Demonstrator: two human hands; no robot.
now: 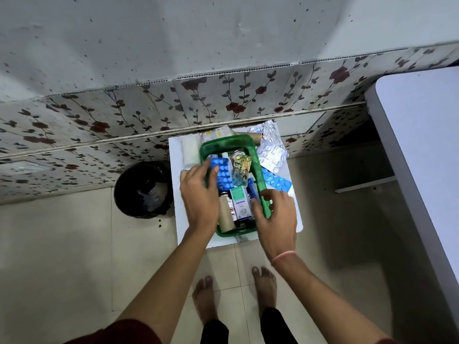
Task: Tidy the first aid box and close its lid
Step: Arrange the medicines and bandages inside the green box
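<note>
A green plastic first aid box stands open on a small white stool. It holds a blue pill strip, a gold sachet, a teal and white Optibex carton and a beige roll. My left hand lies over the box's left wall, its thumb resting on the blue strip. Over the right wall sits my right hand, fingers curled around the rim. No lid is visible.
Outside the box on the stool lie silver pill strips, another blue strip, a white gauze roll and cartons at the back. A black bin stands left of the stool. A white table is at right. The tiled wall is close behind.
</note>
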